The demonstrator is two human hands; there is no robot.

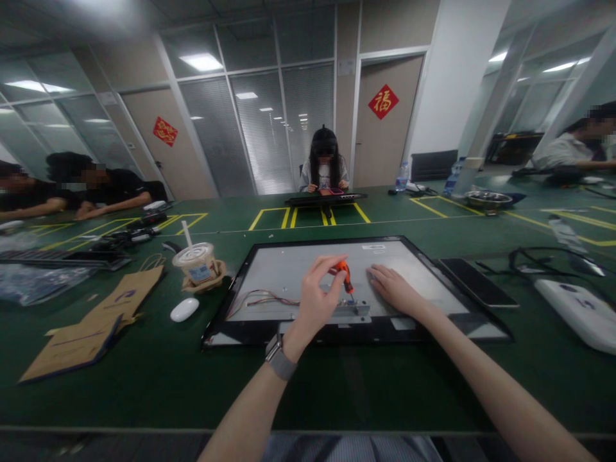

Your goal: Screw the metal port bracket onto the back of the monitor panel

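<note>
My left hand (321, 289), with a watch (280, 357) on its wrist, grips an orange screwdriver (345, 276) by the handle. The screwdriver is tilted, its tip down at a small metal bracket (353, 311) near the front edge of a flat display panel (283, 269). The panel lies on the table, grey side up, with a black frame. My right hand (392, 285) rests flat on the panel, right of the screwdriver, fingers stretched out. Thin coloured wires (272, 299) run across the panel to the left of the bracket. The exact contact of the tip is too small to make out.
On the left of the green table (158, 372) are a drink cup (195, 262), a white oval case (184, 310) and paper bags (91, 327). A dark phone (476, 282) and a white device (577, 314) lie right. A person (325, 167) sits opposite; others sit at both sides.
</note>
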